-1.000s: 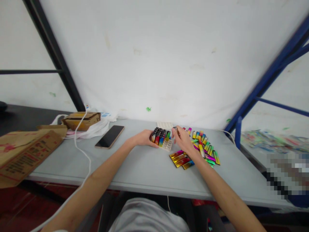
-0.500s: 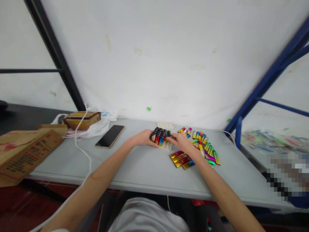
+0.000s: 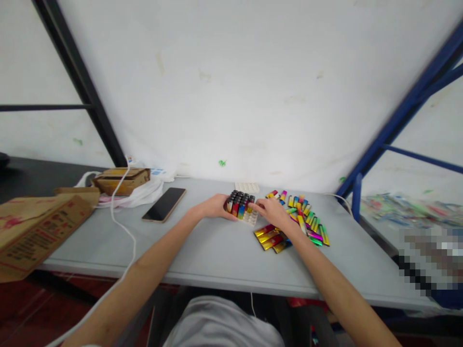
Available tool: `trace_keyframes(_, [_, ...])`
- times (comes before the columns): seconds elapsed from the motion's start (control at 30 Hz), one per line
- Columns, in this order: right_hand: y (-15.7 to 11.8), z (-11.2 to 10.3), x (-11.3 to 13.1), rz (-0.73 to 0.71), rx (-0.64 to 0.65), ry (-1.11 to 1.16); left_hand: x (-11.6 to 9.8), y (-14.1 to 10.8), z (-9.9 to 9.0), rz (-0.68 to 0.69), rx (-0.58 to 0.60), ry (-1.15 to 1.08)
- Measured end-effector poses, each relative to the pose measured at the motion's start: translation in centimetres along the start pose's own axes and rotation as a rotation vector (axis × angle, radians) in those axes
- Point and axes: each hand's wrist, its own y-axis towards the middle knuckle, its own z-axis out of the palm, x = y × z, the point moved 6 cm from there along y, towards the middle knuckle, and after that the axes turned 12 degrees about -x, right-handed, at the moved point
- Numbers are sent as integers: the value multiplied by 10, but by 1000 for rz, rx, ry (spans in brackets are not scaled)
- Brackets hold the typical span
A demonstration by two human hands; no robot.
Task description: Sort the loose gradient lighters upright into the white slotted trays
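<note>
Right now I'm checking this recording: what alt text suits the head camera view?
A left hand cups upright, shiny multicoloured lighter-like pieces with black tops in a white socketed tray; the right hand is at their right side. Loose glossy pieces lie farther right on a grey table, and a black-screened phone lies left.

Print (image 3: 42, 235) on L carton (image 3: 50, 224) blurred; no txt legible.

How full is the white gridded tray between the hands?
The tray is partly full: black-topped multicoloured sticks stand at its left; bare cells show at right.
</note>
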Motion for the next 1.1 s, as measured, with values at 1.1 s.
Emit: trace_keyframes(1.1, [3, -4, -56, 472, -370, 729, 12, -2, -18, -72, 0, 149])
